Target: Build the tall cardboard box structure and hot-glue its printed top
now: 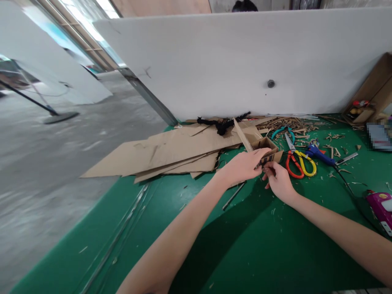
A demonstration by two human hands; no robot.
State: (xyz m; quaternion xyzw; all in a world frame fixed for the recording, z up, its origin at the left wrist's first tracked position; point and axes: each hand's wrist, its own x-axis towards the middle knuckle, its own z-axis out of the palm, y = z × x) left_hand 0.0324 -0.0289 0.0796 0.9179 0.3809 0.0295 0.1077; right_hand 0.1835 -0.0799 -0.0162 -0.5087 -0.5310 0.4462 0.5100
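The left hand (249,163) is gripping one small, open-topped brown cardboard box (266,143) over the smooth green counter (251,253); the right hand (280,181) bunches fingers at its near face, contents unclear. Just right: one pair of red-and-yellow-handled steel scissors (307,164).

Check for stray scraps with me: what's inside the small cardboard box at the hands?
Brown inner walls of the small cardboard box show. The left hand covers part of its near side, and its bottom can't be made out, so scraps there can't be ruled out.
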